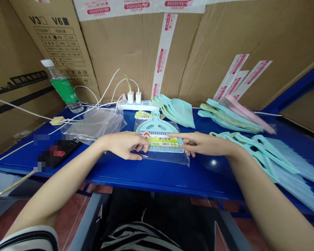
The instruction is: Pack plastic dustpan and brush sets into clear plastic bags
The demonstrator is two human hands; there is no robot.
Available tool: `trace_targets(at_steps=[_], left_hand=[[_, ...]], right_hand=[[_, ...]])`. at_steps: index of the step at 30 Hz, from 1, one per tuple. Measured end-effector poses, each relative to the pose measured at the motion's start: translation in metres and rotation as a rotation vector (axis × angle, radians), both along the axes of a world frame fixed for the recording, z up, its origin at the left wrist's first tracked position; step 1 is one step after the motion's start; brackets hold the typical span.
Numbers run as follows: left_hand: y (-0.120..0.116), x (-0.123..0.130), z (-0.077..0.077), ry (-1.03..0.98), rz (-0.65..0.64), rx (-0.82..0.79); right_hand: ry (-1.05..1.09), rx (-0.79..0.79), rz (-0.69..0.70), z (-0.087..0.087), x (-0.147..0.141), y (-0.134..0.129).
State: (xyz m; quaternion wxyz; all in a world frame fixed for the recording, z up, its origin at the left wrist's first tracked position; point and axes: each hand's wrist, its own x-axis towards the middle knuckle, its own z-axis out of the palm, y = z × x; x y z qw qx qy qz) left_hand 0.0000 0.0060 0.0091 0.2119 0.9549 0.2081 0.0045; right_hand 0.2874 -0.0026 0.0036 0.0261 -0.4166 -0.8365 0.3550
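In the head view, a light blue dustpan lies flat at the middle of the table inside a clear plastic bag. Blue brush bristles show on it, partly covered by a yellow-green printed label card. My left hand rests at the packet's left edge, fingers loosely bent and thumb apart. From the other side, my right hand stretches its index finger over the label's upper edge. Its other fingers bend by the packet's right edge. Neither hand is plainly closed on anything.
More label cards lie behind the packet. Empty clear bags, a phone and a water bottle are left. Stacked dustpans, bagged dustpans and loose brushes lie right. A power strip trails cables.
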Motion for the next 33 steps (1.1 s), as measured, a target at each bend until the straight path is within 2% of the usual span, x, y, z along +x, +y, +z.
trace_targets(at_steps=[17,33], left_hand=[[0.0005,-0.0005,-0.0001,0.01,0.006,-0.002],[-0.0001,0.0,-0.0002,0.003,0.003,0.003]], right_hand=[[0.002,0.036,0.064,-0.0031,0.0021,0.0025],[-0.012,0.019,-0.004,-0.0009,-0.003,0.0]])
